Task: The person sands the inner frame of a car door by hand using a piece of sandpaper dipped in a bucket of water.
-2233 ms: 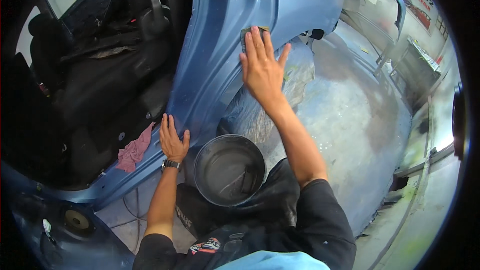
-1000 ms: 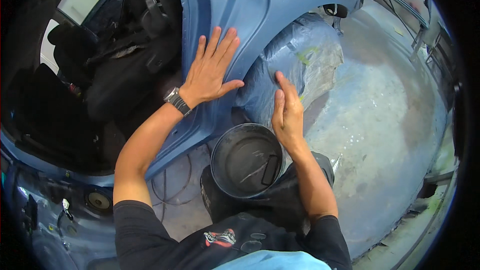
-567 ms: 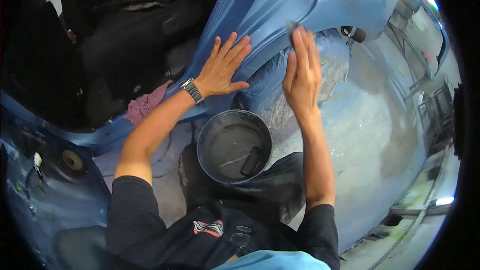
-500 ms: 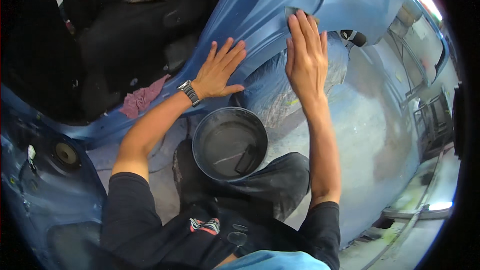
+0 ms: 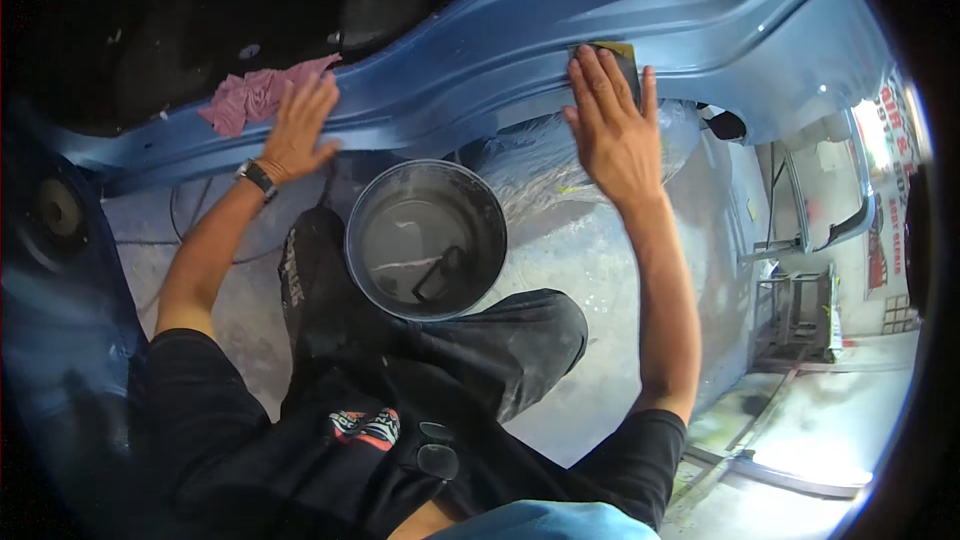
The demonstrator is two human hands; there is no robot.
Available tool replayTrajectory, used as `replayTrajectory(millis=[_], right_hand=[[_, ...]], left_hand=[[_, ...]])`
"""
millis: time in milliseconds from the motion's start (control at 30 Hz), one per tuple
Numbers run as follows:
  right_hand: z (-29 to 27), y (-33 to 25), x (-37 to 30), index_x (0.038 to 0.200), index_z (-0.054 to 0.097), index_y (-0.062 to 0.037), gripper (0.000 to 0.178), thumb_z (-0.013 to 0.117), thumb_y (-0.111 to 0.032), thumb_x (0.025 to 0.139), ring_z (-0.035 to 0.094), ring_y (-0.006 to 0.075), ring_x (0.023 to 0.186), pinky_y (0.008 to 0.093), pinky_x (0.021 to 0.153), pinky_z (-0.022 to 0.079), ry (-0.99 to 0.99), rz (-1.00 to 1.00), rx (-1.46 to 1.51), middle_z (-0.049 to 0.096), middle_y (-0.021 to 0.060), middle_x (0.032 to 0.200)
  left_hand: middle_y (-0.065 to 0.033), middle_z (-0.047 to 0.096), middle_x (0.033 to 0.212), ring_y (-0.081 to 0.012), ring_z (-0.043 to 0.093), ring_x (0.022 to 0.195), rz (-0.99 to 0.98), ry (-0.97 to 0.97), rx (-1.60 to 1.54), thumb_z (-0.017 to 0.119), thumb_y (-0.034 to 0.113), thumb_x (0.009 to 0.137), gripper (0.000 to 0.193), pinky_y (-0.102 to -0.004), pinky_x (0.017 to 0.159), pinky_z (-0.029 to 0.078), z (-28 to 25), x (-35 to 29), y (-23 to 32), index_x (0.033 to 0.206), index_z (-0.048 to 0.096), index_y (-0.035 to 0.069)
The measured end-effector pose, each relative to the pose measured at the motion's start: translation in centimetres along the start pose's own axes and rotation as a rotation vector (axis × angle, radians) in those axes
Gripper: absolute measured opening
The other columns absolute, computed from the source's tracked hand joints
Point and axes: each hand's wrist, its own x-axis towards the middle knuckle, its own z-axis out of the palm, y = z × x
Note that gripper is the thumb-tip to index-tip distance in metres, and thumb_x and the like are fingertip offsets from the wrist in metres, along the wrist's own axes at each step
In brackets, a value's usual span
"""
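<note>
My right hand (image 5: 612, 135) lies with its fingers stretched over a piece of sandpaper (image 5: 626, 64), holding it flat against the blue car body panel (image 5: 490, 60). The sheet's dark face and a yellowish upper edge show beyond the fingers. At the left, my left hand (image 5: 298, 135) is spread on the sill, holding nothing, its fingertips overlapping the end of a crumpled pink cloth (image 5: 245, 105). Whether they press on the cloth I cannot tell. Between my knees stands a dark round bucket (image 5: 356, 230) with greyish water and a dark, handle-like loop inside.
Clear plastic film (image 5: 540, 165) covers something under the wheel arch, right of the bucket. An open door (image 5: 70, 270) borders my left side. On the right are a loose door frame (image 5: 850, 230) and a small stand (image 5: 800, 310) on the concrete floor (image 5: 560, 250).
My view has turned along the car's side. My left hand has moved left along the sill to the pink cloth. My right hand with the sandpaper is lower on the panel, near the wheel-arch edge.
</note>
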Motion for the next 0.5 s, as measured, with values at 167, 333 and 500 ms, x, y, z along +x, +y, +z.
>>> replayTrajectory(millis=[167, 333, 500], right_hand=[[3.1, -6.7, 2.4, 0.141, 0.062, -0.0062, 0.049, 0.059, -0.037, 0.103, 0.044, 0.0249, 0.149, 0.0604, 0.125, 0.024, -0.184, -0.239, 0.127, 0.054, 0.0086, 0.155], [1.4, -1.4, 2.5, 0.151, 0.056, -0.0173, 0.053, 0.061, -0.037, 0.102, 0.041, 0.019, 0.152, 0.0602, 0.128, 0.017, -0.231, -0.235, 0.171, 0.049, 0.001, 0.161], [1.5, -1.9, 2.5, 0.153, 0.054, -0.0196, 0.054, 0.063, -0.032, 0.101, 0.043, 0.0206, 0.151, 0.0617, 0.128, 0.016, -0.23, -0.198, 0.178, 0.049, -0.0013, 0.161]], left_hand=[[-0.0164, 0.029, 0.171, -0.0342, 0.019, 0.161, -0.097, 0.026, 0.046, 0.059, 0.047, 0.1, 0.079, -0.0587, 0.129, 0.008, -0.4, -0.3, -0.8, 0.163, 0.032, 0.006], [-0.0154, 0.023, 0.173, -0.0319, 0.015, 0.162, 0.157, -0.097, -0.119, 0.062, 0.048, 0.099, 0.085, -0.0582, 0.13, 0.008, 2.0, 0.4, 1.8, 0.166, 0.025, 0.011], [-0.015, 0.012, 0.176, -0.0327, 0.009, 0.163, 0.061, 0.18, -0.573, 0.07, 0.051, 0.093, 0.101, -0.059, 0.129, 0.009, 6.6, 10.2, 15.4, 0.169, 0.015, 0.011]])
